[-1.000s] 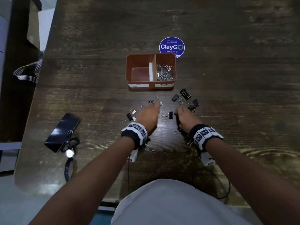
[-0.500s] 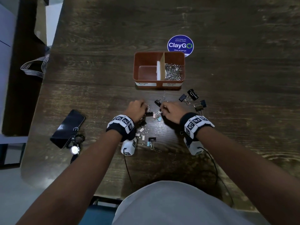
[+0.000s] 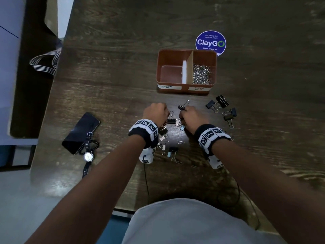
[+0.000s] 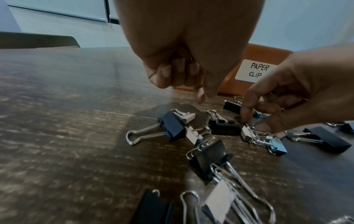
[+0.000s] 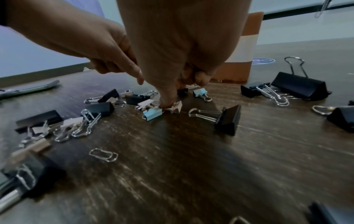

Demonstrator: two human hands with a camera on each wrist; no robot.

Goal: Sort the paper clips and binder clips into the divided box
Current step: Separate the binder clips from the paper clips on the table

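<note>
Both hands over loose clips in front of the divided box.
The left hand (image 3: 155, 112) hovers with fingers curled, index pointing down, holding nothing visible; the right hand (image 3: 190, 117) pinches at a small white binder clip (image 5: 177, 106) on the table (image 3: 112, 85), beside a blue binder clip (image 5: 153, 113). The box (image 3: 186, 89) stands just beyond: paper clips (image 3: 201, 73) fill its right compartment. Black binder clips (image 3: 221, 107) lie right of the hands; a phone (image 3: 80, 132) and watch (image 3: 88, 156) lie left.

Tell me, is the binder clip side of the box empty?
Empty: the binder clip compartment shows bare floor; binder clips lie outside.
</note>
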